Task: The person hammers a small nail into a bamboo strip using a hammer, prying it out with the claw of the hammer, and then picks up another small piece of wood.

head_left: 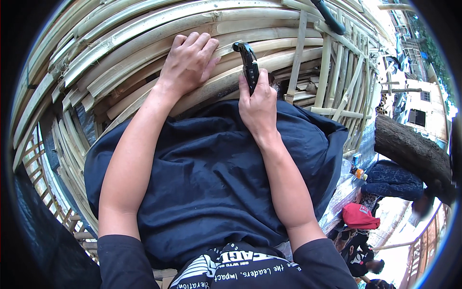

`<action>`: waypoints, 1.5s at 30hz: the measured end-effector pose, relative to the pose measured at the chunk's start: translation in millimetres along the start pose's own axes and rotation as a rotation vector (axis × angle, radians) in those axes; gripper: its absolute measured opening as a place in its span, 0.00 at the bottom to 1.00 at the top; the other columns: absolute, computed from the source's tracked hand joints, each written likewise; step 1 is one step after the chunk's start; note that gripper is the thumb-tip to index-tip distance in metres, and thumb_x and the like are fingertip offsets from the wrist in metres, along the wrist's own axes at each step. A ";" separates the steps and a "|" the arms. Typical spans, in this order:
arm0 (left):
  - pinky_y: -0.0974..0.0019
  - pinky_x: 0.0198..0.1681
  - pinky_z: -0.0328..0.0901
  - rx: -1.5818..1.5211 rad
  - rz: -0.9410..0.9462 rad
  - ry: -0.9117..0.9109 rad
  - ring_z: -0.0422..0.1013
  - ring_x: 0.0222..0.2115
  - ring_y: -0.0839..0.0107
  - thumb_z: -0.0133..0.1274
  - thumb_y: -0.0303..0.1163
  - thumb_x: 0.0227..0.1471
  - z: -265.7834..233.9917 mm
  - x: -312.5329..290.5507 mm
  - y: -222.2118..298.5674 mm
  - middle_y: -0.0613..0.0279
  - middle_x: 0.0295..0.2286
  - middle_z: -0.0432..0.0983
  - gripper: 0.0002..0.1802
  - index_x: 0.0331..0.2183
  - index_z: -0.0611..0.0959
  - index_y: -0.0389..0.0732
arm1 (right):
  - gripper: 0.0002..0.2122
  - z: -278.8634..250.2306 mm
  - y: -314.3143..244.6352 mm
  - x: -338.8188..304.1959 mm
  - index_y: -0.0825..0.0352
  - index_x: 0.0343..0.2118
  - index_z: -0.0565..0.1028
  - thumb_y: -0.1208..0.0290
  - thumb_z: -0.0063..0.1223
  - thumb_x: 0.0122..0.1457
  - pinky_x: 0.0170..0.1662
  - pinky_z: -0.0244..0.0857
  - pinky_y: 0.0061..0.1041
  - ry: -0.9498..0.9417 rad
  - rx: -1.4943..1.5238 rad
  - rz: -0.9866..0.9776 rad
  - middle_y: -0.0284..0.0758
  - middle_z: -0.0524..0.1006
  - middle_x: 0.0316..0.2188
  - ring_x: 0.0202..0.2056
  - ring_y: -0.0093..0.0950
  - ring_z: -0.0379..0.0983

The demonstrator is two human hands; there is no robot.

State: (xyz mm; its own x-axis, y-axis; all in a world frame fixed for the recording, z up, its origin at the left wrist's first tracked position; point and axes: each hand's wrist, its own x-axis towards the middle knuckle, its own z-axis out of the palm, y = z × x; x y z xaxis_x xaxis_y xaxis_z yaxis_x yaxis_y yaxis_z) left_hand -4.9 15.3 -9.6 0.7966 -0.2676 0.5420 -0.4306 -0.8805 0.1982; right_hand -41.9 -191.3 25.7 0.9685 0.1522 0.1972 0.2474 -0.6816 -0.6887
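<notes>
My left hand lies over the bamboo strips, its fingers bent down around one pale strip and the thumb along its near side. The fingertips are hidden. To its right, my right hand is closed around the riveted black handle of a tool with a curved, hook-like dark end. The tool points away from me over the strips. Whether it has a blade, I cannot tell. Dark blue cloth covers my lap beneath both forearms.
Slatted bamboo framework stands right of the strips, with a dark curved handle above it. Farther right are a thick log, a red bag, a bottle with an orange cap and people sitting. More split bamboo lies left.
</notes>
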 end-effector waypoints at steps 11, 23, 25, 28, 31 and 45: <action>0.58 0.49 0.63 0.013 0.008 0.003 0.74 0.44 0.63 0.61 0.39 0.58 -1.2 -0.6 -0.4 0.62 0.40 0.78 0.16 0.44 0.82 0.41 | 0.12 0.6 -0.4 -0.7 0.72 0.38 0.67 0.69 0.55 0.69 0.30 0.69 0.51 0.009 0.009 -0.008 0.54 0.78 0.22 0.29 0.58 0.78; 0.59 0.48 0.63 0.015 0.018 0.019 0.73 0.43 0.63 0.60 0.39 0.58 -0.5 -0.6 -1.0 0.62 0.39 0.78 0.15 0.44 0.82 0.42 | 0.12 1.6 1.1 -0.4 0.72 0.38 0.67 0.69 0.55 0.69 0.29 0.69 0.51 -0.001 0.007 -0.002 0.54 0.78 0.22 0.29 0.58 0.78; 0.59 0.48 0.63 0.018 0.019 0.020 0.73 0.43 0.63 0.60 0.39 0.58 0.0 -0.6 -0.9 0.62 0.39 0.78 0.15 0.44 0.82 0.42 | 0.12 0.7 -0.3 -0.2 0.72 0.38 0.67 0.69 0.55 0.69 0.29 0.69 0.51 0.000 0.007 -0.002 0.54 0.78 0.22 0.29 0.58 0.78; 0.59 0.48 0.62 0.034 0.018 0.013 0.73 0.43 0.63 0.60 0.39 0.59 1.5 -0.9 -0.7 0.62 0.39 0.78 0.15 0.44 0.82 0.41 | 0.11 0.1 -1.0 -0.6 0.72 0.38 0.67 0.69 0.55 0.69 0.30 0.69 0.51 0.010 0.011 -0.010 0.54 0.78 0.23 0.30 0.58 0.78; 0.61 0.49 0.62 0.052 0.018 0.007 0.73 0.43 0.66 0.59 0.41 0.59 2.3 -1.4 -1.8 0.64 0.40 0.78 0.16 0.45 0.82 0.43 | 0.11 0.5 -0.9 -0.5 0.71 0.38 0.67 0.69 0.55 0.69 0.31 0.70 0.51 0.011 0.021 -0.008 0.54 0.79 0.23 0.30 0.58 0.78; 0.61 0.50 0.62 0.081 0.005 -0.034 0.73 0.45 0.66 0.57 0.43 0.62 1.0 -0.6 -0.1 0.62 0.43 0.79 0.16 0.45 0.83 0.41 | 0.10 0.1 -1.6 -0.3 0.70 0.40 0.69 0.69 0.56 0.68 0.32 0.69 0.51 0.035 0.041 0.001 0.52 0.79 0.24 0.31 0.57 0.79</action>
State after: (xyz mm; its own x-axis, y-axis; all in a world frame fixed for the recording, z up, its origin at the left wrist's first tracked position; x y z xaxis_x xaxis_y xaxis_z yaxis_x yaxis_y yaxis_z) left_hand -4.9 15.2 -10.7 0.8091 -0.2836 0.5147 -0.3999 -0.9075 0.1286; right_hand -42.7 -190.2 26.7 0.9674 0.1257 0.2199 0.2476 -0.6517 -0.7169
